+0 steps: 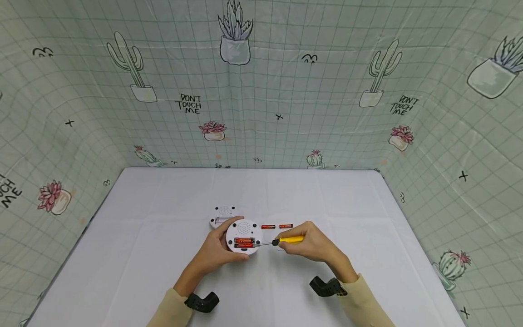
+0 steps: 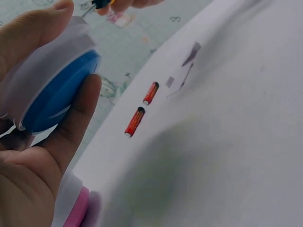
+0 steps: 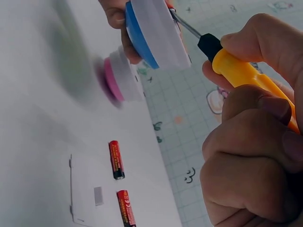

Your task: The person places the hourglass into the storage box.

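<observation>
My left hand (image 1: 218, 252) grips a round white device (image 1: 244, 226) by its rim, with its back turned up. That back has a speaker grille and an uncovered battery compartment with two red batteries (image 1: 244, 240) inside. In the right wrist view the device's blue front (image 3: 138, 38) faces away from my right hand. My right hand (image 1: 310, 243) holds a yellow-handled screwdriver (image 1: 291, 240) with a black collar. Its metal shaft reaches the right end of the compartment, at the batteries; exact contact of the tip cannot be told.
Behind my left hand lies a second round white device (image 1: 224, 211), its pink front (image 3: 112, 80) down and its battery slot uncovered. Two loose red batteries (image 1: 268, 226) lie on the white table (image 1: 327, 195). A thin white cover (image 3: 85, 203) lies near them.
</observation>
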Available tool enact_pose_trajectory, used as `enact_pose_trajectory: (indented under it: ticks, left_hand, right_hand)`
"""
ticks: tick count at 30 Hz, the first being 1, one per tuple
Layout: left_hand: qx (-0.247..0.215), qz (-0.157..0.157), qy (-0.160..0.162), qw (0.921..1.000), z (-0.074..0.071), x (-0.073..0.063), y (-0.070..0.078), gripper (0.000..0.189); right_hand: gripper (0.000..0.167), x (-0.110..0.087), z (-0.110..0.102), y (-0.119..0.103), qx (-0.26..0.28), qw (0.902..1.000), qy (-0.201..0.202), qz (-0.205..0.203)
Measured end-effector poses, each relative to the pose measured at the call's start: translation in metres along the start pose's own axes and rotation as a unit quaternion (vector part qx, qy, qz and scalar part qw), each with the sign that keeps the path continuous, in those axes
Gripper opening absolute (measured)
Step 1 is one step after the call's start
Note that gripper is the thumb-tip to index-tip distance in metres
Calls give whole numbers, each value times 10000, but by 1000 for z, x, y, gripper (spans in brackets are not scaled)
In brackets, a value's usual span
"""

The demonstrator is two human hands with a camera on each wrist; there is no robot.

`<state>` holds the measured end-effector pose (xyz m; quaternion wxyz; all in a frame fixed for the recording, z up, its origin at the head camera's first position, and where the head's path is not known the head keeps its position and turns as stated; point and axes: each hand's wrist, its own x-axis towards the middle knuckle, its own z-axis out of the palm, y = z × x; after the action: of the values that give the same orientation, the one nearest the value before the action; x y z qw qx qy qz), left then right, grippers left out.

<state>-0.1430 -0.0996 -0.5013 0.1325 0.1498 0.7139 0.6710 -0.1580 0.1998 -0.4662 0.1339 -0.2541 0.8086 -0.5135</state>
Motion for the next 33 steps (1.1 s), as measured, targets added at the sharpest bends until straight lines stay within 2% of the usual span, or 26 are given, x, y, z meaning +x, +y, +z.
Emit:
enact_pose_trajectory:
  ticks: [8,14,22,33]
  left_hand:
    - [160,-65,50,9998,0,1,3,100]
    - [123,-65,37,9999,0,2,2,100]
    - [163,-88,57,9998,1,2,2,101]
    - [118,-78,47,9999,2,2,3,102]
  right_hand:
    - [16,2,-2,-3,-282,9996,38,33]
    - [18,2,-3,-5,-234,9996,22,180]
    - [15,1,-4,-7,-485,9987,67,129]
    - [15,1,-5,-9,-452,9989,21,117]
